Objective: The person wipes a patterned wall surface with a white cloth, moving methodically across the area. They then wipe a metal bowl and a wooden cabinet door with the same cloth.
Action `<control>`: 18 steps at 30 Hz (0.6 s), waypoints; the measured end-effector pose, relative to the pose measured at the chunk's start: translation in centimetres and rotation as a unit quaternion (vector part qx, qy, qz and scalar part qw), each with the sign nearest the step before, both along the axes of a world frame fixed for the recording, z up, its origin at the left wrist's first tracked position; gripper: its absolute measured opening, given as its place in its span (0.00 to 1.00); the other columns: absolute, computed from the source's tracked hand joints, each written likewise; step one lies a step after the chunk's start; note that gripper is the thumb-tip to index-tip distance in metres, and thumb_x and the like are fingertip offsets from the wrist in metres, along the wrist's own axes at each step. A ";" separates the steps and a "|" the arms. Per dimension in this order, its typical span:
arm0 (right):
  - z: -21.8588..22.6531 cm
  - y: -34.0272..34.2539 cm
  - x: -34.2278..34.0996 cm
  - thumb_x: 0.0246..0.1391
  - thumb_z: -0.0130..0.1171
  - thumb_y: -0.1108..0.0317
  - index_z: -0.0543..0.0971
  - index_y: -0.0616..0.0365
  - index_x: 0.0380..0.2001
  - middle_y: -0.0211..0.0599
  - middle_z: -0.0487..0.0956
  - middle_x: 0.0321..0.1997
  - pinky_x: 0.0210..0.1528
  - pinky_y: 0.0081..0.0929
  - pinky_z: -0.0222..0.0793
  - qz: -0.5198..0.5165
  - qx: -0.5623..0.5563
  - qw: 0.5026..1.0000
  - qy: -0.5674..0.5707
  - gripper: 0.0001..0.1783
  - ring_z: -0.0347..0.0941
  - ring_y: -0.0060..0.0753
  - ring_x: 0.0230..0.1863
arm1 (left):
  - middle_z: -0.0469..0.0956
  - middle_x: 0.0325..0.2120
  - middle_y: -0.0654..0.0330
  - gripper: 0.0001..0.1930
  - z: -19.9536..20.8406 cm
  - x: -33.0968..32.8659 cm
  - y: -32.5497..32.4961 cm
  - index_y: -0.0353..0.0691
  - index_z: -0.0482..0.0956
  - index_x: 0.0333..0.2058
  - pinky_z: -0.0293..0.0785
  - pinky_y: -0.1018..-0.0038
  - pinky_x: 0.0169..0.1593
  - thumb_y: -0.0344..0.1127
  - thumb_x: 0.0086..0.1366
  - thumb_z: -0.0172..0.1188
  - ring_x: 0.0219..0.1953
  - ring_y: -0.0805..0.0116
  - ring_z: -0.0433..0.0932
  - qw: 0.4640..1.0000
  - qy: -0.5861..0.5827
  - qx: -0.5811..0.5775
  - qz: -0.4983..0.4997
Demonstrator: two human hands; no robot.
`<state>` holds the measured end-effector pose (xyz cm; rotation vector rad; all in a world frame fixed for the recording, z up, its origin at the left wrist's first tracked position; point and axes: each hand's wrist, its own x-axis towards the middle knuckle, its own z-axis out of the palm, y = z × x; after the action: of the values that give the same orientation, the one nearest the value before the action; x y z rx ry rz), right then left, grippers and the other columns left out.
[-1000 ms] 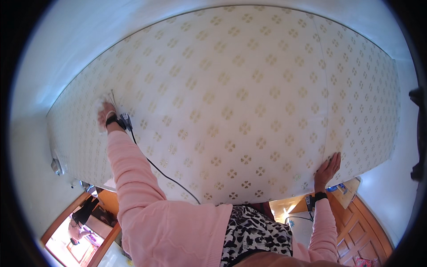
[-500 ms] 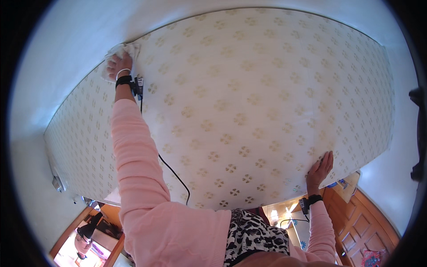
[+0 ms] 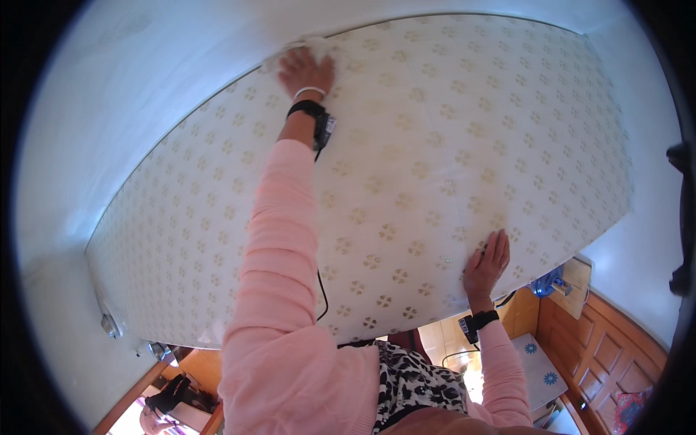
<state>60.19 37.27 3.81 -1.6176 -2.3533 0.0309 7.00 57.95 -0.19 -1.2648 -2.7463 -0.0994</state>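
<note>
A broad white surface with a gold clover-like pattern fills most of the view. At its far edge, left of centre, my left hand presses a white cloth against it. That hand is blurred by motion, its fingers over the cloth, which is partly hidden beneath. My right hand lies flat near the close edge at the right, fingers stretched out and holding nothing. Both wrists carry a black strap with a small device, and a black cable trails by my left arm.
Pale walls border the surface at the far side and right. Below the near right edge are a blue water bottle, a wooden door and a white top with blue flowers. Dark items sit at the lower left.
My left hand and the cloth have slid right and slightly farther along the far edge. My right hand has shifted a little left in the view, which has also turned slightly.
</note>
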 end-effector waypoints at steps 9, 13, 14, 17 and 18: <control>0.2 -0.1 0.2 0.56 0.49 0.65 0.64 0.64 0.62 0.52 0.59 0.69 0.68 0.50 0.50 -0.011 -0.026 1.000 0.012 0.30 0.53 0.55 0.69 | 0.47 0.71 0.61 0.38 2.0 12.8 9.1 0.50 0.54 0.68 0.41 0.51 0.69 0.62 0.64 0.42 0.72 0.52 0.43 0.980 -0.057 0.011 -0.188; 0.4 -0.3 0.1 0.57 0.49 0.66 0.64 0.64 0.62 0.50 0.59 0.70 0.68 0.49 0.49 -0.016 -0.035 0.999 0.009 0.30 0.53 0.54 0.69 | 0.49 0.70 0.62 0.36 1.9 12.8 9.0 0.52 0.56 0.67 0.42 0.51 0.69 0.62 0.64 0.42 0.71 0.53 0.45 0.969 -0.035 0.026 -0.245; 0.4 -0.2 0.1 0.57 0.49 0.66 0.64 0.64 0.62 0.50 0.59 0.70 0.69 0.49 0.49 -0.014 -0.037 0.999 0.010 0.30 0.53 0.54 0.69 | 0.49 0.70 0.63 0.36 1.9 12.2 8.6 0.52 0.56 0.67 0.43 0.52 0.69 0.62 0.65 0.42 0.71 0.54 0.45 0.968 -0.033 0.027 -0.247; 0.3 -0.1 0.1 0.58 0.48 0.67 0.64 0.64 0.63 0.50 0.59 0.70 0.69 0.48 0.49 -0.001 -0.025 1.000 0.012 0.29 0.53 0.55 0.69 | 0.50 0.70 0.64 0.36 1.7 9.2 7.3 0.53 0.56 0.67 0.46 0.53 0.68 0.62 0.65 0.42 0.71 0.57 0.45 0.969 -0.013 0.028 -0.243; 0.3 -0.3 0.1 0.58 0.48 0.67 0.64 0.63 0.63 0.50 0.59 0.70 0.69 0.48 0.49 -0.001 -0.025 1.000 0.012 0.29 0.53 0.56 0.69 | 0.50 0.69 0.63 0.35 1.6 7.9 6.5 0.52 0.56 0.67 0.46 0.53 0.68 0.62 0.65 0.42 0.71 0.57 0.46 0.971 -0.003 0.024 -0.240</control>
<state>60.32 36.99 4.11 -1.6334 -2.3510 0.1103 14.87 64.44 1.41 -1.8842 -2.3644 -0.2085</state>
